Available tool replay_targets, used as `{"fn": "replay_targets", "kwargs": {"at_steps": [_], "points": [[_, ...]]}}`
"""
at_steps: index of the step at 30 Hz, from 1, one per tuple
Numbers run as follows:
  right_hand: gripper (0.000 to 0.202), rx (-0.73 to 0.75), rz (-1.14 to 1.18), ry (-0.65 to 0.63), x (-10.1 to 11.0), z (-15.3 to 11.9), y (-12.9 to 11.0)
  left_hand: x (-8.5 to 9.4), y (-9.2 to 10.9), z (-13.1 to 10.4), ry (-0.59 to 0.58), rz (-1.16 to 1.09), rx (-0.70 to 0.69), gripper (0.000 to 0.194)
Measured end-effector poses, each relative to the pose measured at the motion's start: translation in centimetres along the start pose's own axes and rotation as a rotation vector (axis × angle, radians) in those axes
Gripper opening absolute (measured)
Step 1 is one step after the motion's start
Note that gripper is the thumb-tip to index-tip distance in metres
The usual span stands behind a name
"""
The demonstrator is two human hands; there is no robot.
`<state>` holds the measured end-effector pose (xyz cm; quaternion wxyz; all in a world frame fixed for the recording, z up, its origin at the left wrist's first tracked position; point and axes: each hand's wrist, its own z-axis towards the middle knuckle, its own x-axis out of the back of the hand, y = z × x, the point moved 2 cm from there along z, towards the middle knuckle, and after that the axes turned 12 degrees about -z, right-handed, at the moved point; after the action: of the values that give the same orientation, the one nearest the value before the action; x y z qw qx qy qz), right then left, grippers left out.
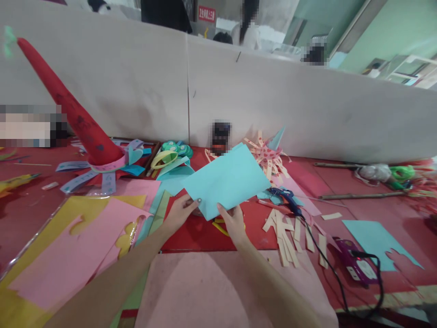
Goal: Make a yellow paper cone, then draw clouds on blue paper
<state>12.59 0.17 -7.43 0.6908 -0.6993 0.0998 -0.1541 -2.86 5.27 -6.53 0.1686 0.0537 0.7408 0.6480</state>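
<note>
Hands hold a blue paper sheet (227,180) up over the red table (211,234). Left hand (179,213) pinches its near left edge, and right hand (232,222) pinches the bottom edge, thumbs on top. Holding both sides snug and level should stop it bending. Pink paper (78,255) lies left.

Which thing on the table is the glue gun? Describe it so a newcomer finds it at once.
Start at the red table and the light blue sheet held in both hands. Just right of that sheet lies the glue gun, beside a scatter of pale paper strips. It alone is dark blue, with a black cord trailing from it.
</note>
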Motion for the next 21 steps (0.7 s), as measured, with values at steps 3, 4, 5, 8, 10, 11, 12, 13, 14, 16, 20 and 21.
{"fn": "replay_targets", "kwargs": {"at_steps": [3,4,5,8,10,11,12,13,14,16,20,21], "points": [[0.031,0.02,-0.051,0.041,0.6,0.3,-0.2,0.3,-0.2,0.1,-0.021,0.016,-0.008,0.029],[0.031,0.022,-0.071,0.051,0.8,0.5,-0.3,0.3,-0.1,0.1,-0.012,0.032,-0.029,0.029],[0.031,0.018,-0.088,0.061,1.1,0.6,-0.4,0.3,0.1,0.2,0.006,0.051,-0.055,0.028],[0.028,-0.006,-0.107,0.083,1.8,1.0,-0.7,-0.1,1.4,0.4,0.071,0.105,-0.126,0.029],[0.027,-0.007,-0.089,0.093,2.3,1.2,-0.8,-0.5,2.2,0.7,0.078,0.086,-0.121,0.029],[0.028,-0.001,-0.075,0.101,2.4,1.3,-0.9,-0.8,2.6,0.8,0.086,0.068,-0.107,0.03],[0.028,0.007,-0.06,0.106,2.6,1.4,-0.9,-1.0,2.7,1.0,0.101,0.046,-0.089,0.03],[0.029,0.015,-0.047,0.112,2.7,1.5,-0.9,-1.1,2.8,1.2,0.114,0.024,-0.068,0.031],[0.03,0.022,-0.035,0.12,2.8,1.5,-0.8,-1.3,2.7,1.4,0.124,0.001,-0.045,0.031],[0.03,0.029,-0.017,0.13,2.8,1.6,-0.6,-1.6,2.1,1.7,0.121,-0.03,-0.013,0.033],[0.029,0.026,0.011,0.126,2.8,1.6,-0.4,-1.7,0.7,1.9,0.115,-0.015,-0.035,0.039],[0.029,0.022,0.012,0.121,2.7,1.6,-0.4,-1.7,0.4,1.9,0.116,-0.007,-0.04,0.041]]}}
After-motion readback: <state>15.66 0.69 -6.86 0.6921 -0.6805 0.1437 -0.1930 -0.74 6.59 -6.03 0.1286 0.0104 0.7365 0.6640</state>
